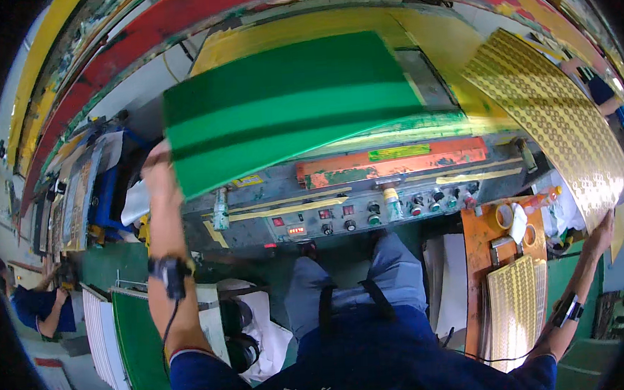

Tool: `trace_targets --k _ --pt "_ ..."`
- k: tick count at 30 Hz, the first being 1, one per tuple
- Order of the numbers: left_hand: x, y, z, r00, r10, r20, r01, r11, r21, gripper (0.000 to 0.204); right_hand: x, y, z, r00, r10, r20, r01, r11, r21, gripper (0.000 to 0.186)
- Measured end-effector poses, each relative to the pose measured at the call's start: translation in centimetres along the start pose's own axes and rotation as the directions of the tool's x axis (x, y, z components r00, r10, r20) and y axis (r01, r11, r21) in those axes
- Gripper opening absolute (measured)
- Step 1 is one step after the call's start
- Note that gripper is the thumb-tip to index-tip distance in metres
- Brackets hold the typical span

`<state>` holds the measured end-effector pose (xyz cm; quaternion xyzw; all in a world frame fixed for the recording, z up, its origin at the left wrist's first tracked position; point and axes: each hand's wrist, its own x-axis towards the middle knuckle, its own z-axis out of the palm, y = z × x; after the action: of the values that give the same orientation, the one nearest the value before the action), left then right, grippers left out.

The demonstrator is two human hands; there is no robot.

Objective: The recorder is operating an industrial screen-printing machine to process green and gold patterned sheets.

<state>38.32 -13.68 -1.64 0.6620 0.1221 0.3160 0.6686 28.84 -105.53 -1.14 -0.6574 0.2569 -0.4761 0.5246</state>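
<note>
My left hand (160, 172) is closed on the left edge of a large green board (285, 107), which is raised at a slant over the yellow bed (438, 37) of a machine. Out to the right, my right hand (600, 231) grips the lower end of a long gold sheet with a repeated pattern (550, 109), its far end reaching up over the bed's right side. Below the board is the machine's front panel (307, 224) with knobs, switches and strips of tape. A stack of patterned gold sheets (511, 304) lies beside me, lower right.
Red beam (138, 41) overhead. Orange board (474, 271) with tape rolls at right; green and white boards (135, 334) at lower left; cluttered rack (76, 195) at left. A co-worker (40, 304) is at far left; another person's arm (598, 91) is at upper right.
</note>
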Motion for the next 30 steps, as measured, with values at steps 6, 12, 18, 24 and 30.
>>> trace_targets --k 6,12,18,24,30 --pt "-7.9 3.3 -19.0 0.986 0.068 -0.152 -0.061 0.997 0.046 0.028 -0.9 -0.9 9.7 0.853 0.099 0.513 -0.334 0.858 0.390 0.042" --pt "-16.7 7.8 -33.4 0.896 -0.013 -0.444 -0.001 1.000 -0.030 0.025 -5.6 -3.7 27.8 0.664 0.066 0.745 -0.410 0.865 0.290 0.040" --pt "-21.0 9.9 -38.7 0.801 0.099 -0.590 -0.014 0.989 0.146 0.020 -12.9 -5.0 42.0 0.613 0.161 0.773 -0.390 0.913 0.119 0.024" --pt "-21.3 10.3 -39.2 0.799 0.087 -0.595 0.028 0.983 0.181 0.031 -12.6 -1.5 47.0 0.533 -0.137 0.835 -0.268 0.909 0.320 0.022" --pt "-20.5 10.3 -37.4 0.815 0.126 -0.566 -0.034 0.985 0.171 0.021 -11.4 -0.1 45.9 0.395 0.071 0.916 -0.417 0.902 0.110 0.029"
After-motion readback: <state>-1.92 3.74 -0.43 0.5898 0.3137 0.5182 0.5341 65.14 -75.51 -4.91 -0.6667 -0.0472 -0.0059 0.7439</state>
